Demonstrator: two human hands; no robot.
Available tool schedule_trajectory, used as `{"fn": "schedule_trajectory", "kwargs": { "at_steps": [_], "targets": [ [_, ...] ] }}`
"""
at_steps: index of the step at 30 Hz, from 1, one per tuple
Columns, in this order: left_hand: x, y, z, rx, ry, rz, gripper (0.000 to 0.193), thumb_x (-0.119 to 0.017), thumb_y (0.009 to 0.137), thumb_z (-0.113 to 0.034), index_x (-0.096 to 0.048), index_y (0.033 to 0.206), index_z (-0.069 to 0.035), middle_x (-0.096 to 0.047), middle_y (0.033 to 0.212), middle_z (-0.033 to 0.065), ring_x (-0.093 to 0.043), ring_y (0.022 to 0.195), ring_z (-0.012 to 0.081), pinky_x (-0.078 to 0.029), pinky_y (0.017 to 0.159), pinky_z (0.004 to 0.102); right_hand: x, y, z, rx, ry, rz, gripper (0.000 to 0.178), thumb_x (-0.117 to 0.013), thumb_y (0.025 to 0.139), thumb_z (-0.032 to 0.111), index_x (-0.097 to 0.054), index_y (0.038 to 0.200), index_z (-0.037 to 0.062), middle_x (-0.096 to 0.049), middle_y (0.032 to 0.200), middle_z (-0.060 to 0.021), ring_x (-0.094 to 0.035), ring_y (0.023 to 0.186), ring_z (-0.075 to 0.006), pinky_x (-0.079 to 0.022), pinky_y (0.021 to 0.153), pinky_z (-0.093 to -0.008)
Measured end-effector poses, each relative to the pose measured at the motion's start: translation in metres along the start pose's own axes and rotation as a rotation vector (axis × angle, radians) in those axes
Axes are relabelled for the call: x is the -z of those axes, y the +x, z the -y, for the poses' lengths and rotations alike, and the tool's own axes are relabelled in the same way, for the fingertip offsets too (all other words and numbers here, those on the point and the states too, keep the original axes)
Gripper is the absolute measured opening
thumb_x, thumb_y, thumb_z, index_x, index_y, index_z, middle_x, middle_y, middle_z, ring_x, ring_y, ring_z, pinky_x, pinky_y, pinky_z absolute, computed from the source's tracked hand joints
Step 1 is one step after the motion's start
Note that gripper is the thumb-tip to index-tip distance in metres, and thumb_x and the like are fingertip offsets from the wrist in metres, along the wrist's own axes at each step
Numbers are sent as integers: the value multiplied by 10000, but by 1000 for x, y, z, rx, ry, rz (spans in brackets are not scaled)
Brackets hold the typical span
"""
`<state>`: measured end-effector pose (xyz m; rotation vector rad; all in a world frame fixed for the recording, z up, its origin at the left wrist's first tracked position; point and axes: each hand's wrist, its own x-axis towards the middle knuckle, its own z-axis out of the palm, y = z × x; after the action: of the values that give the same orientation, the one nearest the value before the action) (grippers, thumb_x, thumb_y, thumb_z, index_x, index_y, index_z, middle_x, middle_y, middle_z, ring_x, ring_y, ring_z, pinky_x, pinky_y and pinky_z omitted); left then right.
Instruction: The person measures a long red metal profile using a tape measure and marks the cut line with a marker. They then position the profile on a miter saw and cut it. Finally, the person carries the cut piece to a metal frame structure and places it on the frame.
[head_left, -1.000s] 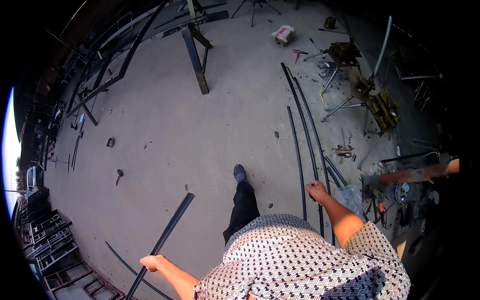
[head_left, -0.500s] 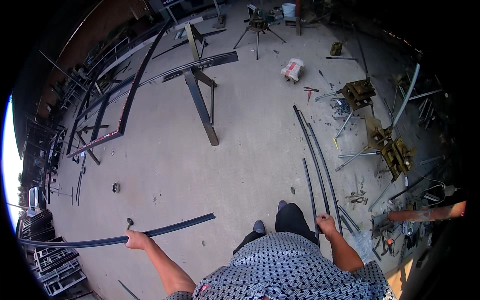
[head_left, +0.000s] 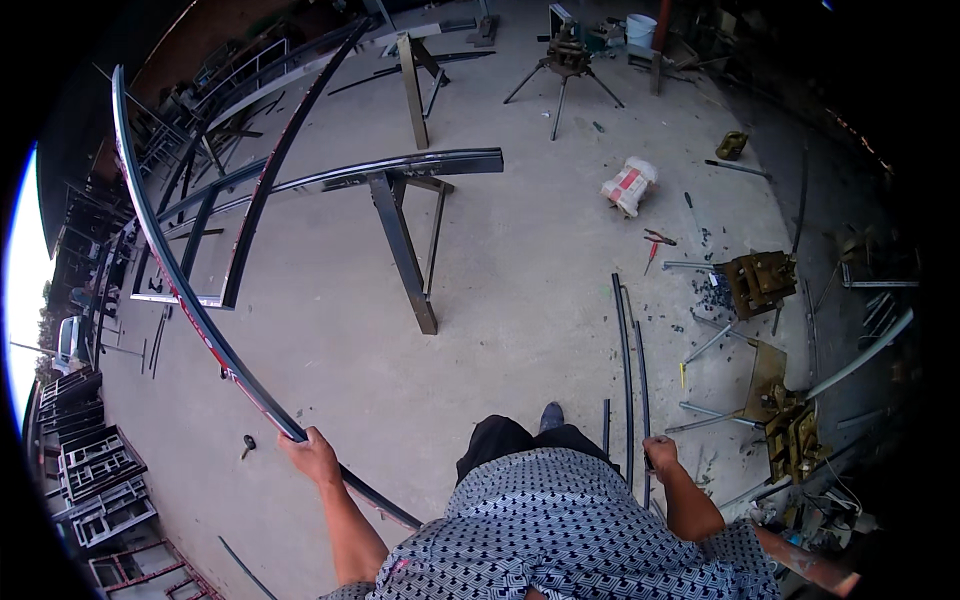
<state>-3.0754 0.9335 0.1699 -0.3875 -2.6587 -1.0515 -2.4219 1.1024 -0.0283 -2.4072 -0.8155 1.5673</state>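
Note:
My left hand is closed around a long dark metal profile with red-and-white marking along one side. The profile runs from beside my left hip up to the far left, crossing in front of a dark rectangular frame. At my right side, my right hand has its fingers curled in. Whether anything is in them is hidden. It appears above several thin dark bars on the concrete floor, and I cannot tell whether it touches one.
Ahead stands a metal trestle with dark profiles across its top. Rusty tripod-legged machines line the right side, near a white-and-red sack and red-handled pliers. Welded frames are stacked at the left.
The profile in my left hand has swung from lying crosswise to pointing far ahead. My view has shifted forward over the floor. My right hand stays at my right side.

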Motion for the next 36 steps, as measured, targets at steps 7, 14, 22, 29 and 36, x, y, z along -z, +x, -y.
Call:
{"fn": "schedule_trajectory", "kwargs": {
  "at_steps": [7,14,22,29,36],
  "targets": [
    [-132,-1,-117,-144,84,258,517,-616,827,-135,-508,1311,11,-637,1019,242,-636,905,436,-500,834,471,14,76,230,282,122,-3,199,-671,864,229,-683,1008,91,-598,713,-6,-546,568,-131,-459,483,-335],
    [-305,41,-216,-170,150,445,478,-652,810,-156,-521,1248,-15,-660,1039,253,-644,946,467,-515,815,517,-7,167,299,324,20,62,213,-689,860,234,-686,1000,74,-606,711,-20,-548,547,-142,-469,469,-354],
    [-428,127,-375,-188,201,650,489,-648,805,-146,-523,1257,-8,-661,1027,271,-643,948,475,-513,830,521,-8,215,394,345,63,96,241,-669,859,194,-698,1025,21,-623,698,-36,-562,547,-151,-456,462,-344],
    [-526,136,-431,-222,166,628,542,-692,790,-163,-508,1283,-30,-661,1104,257,-646,964,482,-529,830,525,20,312,575,428,-44,217,212,-666,849,183,-686,990,26,-619,682,-44,-555,502,-152,-446,433,-338],
    [-585,105,-526,-74,260,693,587,-728,773,-178,-507,1298,-36,-659,1135,231,-651,1020,445,-543,864,506,60,470,816,418,-213,78,208,-698,837,225,-689,966,63,-613,709,-26,-564,570,-145,-480,462,-352]
  ]
}}
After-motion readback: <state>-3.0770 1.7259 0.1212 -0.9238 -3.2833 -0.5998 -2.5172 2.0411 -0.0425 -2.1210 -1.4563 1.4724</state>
